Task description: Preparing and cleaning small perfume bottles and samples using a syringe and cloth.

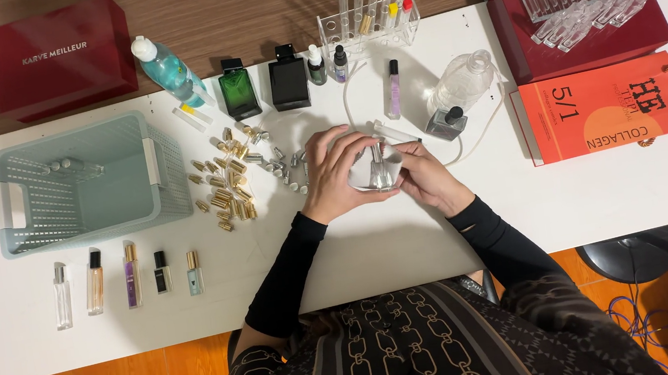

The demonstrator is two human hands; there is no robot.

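Observation:
At the middle of the white table (pixel 577 207), my left hand (pixel 341 174) wraps around a clear glass bottle (pixel 380 174). My right hand (pixel 427 175) grips the same bottle from the right side, fingers at its neck. A thin white tube (pixel 348 95) curves away behind the hands. Scattered gold and silver caps (pixel 231 179) lie just left of my left hand. Both sleeves are black.
A pale blue basket (pixel 84 182) holds a few vials at the left. Small filled spray vials (pixel 129 276) line the front left. Green and black bottles (pixel 239 91), a test-tube rack (pixel 371 15), red boxes (pixel 63 55) and an orange bag (pixel 607 108) ring the back and right.

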